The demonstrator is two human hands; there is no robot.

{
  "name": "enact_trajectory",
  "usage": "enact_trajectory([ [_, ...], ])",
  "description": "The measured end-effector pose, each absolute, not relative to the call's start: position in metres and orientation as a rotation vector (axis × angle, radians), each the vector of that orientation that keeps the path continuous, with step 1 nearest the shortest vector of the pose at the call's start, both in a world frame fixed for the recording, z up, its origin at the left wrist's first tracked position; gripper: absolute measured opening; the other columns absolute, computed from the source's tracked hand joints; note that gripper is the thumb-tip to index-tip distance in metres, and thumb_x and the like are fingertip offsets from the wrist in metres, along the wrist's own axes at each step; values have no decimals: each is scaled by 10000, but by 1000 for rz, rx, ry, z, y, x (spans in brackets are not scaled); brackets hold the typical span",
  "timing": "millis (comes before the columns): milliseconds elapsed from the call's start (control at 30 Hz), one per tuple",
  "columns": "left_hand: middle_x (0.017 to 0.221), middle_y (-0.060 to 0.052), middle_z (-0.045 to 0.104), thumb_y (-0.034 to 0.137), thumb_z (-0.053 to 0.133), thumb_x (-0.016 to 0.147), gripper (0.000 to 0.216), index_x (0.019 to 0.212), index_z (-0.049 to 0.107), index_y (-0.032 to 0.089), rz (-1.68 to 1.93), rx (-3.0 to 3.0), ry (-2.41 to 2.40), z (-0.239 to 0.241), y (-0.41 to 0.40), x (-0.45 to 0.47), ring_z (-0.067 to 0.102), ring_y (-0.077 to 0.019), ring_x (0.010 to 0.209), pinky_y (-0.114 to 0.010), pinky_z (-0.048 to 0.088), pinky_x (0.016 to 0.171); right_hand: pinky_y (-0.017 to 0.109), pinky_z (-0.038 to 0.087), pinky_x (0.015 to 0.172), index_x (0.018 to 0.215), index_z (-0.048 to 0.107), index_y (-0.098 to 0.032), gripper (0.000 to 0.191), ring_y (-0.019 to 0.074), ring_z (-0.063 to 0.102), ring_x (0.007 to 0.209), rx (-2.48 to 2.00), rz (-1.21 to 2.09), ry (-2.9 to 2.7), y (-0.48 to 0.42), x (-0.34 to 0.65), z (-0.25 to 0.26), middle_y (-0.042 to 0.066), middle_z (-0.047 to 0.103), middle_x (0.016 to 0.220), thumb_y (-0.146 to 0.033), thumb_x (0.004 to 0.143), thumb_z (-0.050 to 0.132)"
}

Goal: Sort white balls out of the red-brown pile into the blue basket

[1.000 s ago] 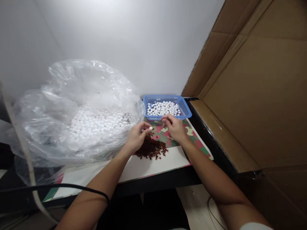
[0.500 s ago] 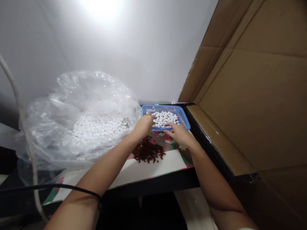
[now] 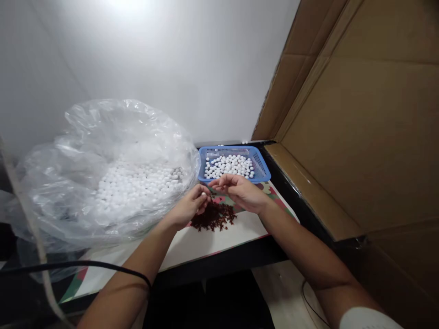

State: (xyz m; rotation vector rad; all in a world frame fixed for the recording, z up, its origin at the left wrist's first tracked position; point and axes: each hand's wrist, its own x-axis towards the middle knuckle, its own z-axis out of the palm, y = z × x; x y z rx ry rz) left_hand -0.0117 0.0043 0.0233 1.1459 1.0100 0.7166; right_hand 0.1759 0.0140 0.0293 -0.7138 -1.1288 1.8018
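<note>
My left hand (image 3: 192, 204) is closed with a small white ball (image 3: 203, 194) between its fingertips, above the left edge of a pile of dark red star-shaped pieces (image 3: 216, 217). Close beside it, my right hand (image 3: 242, 192) has its thumb and fingers drawn together, pointing left. Whatever is in that pinch, if anything, is too small to make out. Just behind both hands stands a blue plastic basket (image 3: 263, 170), with many loose white balls (image 3: 231, 165) in it.
A large clear plastic bag (image 3: 85, 123) full of white balls stands at left. Under the pile lie a white paper strip (image 3: 245, 224) and patterned paper. Cardboard (image 3: 360, 128) walls the right side. A black cable (image 3: 85, 263) crosses my left forearm.
Both hands have drawn back from the basket toward me and come closer together over the red pile. A white ball now shows in my left fingertips.
</note>
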Motion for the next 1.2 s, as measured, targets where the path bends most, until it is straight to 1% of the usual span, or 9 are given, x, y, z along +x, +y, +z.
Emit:
enact_trajectory([
  [133,793,-29,650,386,622,818,265,936,483,194,854,1113,1007,17,8,-14,344,-44,472,-159,183,405,322,471,970,774,681,-164,89,156,638,1015,-732,1754,-1067,19,165,22,51,702,1058,-154,692,716],
  [300,746,-6,633,447,600,835,285,887,508,182,975,1088,1023,8,9,-12,336,-36,466,-148,182,397,325,503,967,922,739,-189,233,162,667,980,-791,1696,-1014,18,166,4,47,733,1025,-275,709,768],
  [467,730,18,593,424,657,794,286,892,539,184,1028,1074,1000,0,7,-11,382,-43,500,-152,206,407,292,581,792,946,676,-191,337,149,709,796,-836,1638,-984,17,169,-1,52,747,934,-360,684,804],
  [600,769,18,620,398,733,727,332,915,567,182,1016,1050,1012,-4,8,-12,362,-27,482,-161,209,414,313,576,829,831,577,-197,319,169,715,874,-827,1554,-1021,15,168,1,52,731,991,-346,678,814],
  [700,740,18,602,391,740,724,316,894,602,164,1017,1049,1003,-5,9,-12,320,-18,467,-169,183,408,303,573,830,784,595,-179,290,164,708,890,-866,1526,-1066,12,166,1,58,685,1106,-363,687,797],
  [767,709,22,584,393,731,735,298,885,619,160,1030,1043,985,-5,9,-12,301,-17,459,-173,167,402,290,581,763,767,626,-174,277,155,707,810,-889,1501,-1108,11,165,0,44,694,1018,-364,670,803],
  [900,743,1,626,399,729,734,306,918,629,176,1028,1023,981,-3,9,-10,340,-27,472,-176,174,405,282,549,609,757,679,-175,265,141,647,599,-932,1427,-1208,12,166,-2,2,673,658,-383,653,805],
  [1067,749,10,620,404,750,710,344,963,667,186,987,1027,1031,-4,7,-9,330,-30,479,-185,179,417,284,528,609,786,680,-175,275,144,635,610,-942,1407,-1201,14,167,-3,14,692,679,-424,705,761],
  [1200,786,0,642,414,756,700,349,956,688,186,955,1042,1075,-5,6,-8,341,-31,492,-190,192,426,255,500,580,760,626,-191,268,129,610,600,-926,1407,-1235,13,167,-4,-16,663,670,-363,664,807],
])
